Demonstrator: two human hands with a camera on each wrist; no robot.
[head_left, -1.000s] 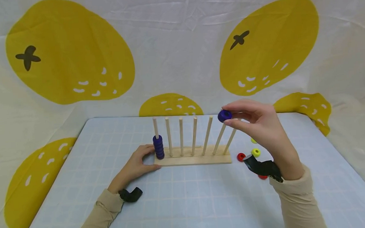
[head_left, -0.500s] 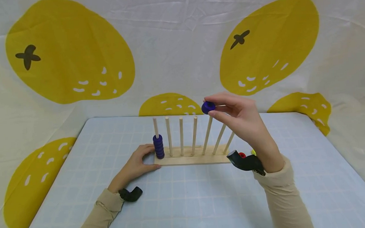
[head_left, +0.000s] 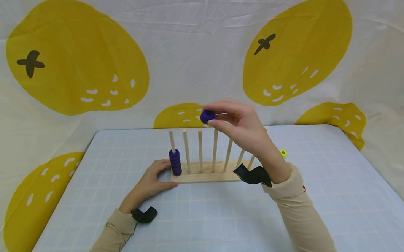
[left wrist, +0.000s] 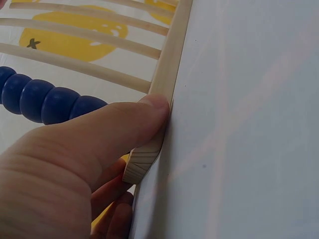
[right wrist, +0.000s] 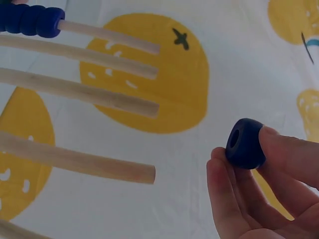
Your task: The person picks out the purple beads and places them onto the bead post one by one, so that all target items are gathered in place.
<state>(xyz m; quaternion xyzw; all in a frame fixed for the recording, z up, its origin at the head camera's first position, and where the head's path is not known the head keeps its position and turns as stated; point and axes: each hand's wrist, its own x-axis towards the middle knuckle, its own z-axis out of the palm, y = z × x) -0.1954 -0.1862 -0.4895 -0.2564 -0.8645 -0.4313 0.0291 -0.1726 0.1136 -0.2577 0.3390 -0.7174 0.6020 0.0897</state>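
Observation:
A wooden rack point(head_left: 204, 177) with a row of upright pegs stands on the table. Its leftmost peg carries a stack of several blue beads point(head_left: 175, 162); the other pegs are bare where they show. My left hand point(head_left: 152, 182) grips the left end of the base, and the left wrist view has the thumb point(left wrist: 144, 114) lying along the front edge. Between thumb and fingers my right hand point(head_left: 241, 126) pinches a single blue bead point(right wrist: 245, 144). It is held above the peg tips, over the fourth peg from the left, its hole facing the pegs in the right wrist view.
A yellow bead point(head_left: 284, 153) lies on the table right of the rack. Near the right sleeve point(head_left: 294, 189) a sliver of a red bead point(head_left: 304, 188) shows, mostly hidden. A curtain point(head_left: 195, 58) printed with yellow fruit hangs behind the table.
My right hand has moved left with the blue bead, rising slightly, from the right-hand pegs to above the fourth peg. The left hand and the rack have stayed in place.

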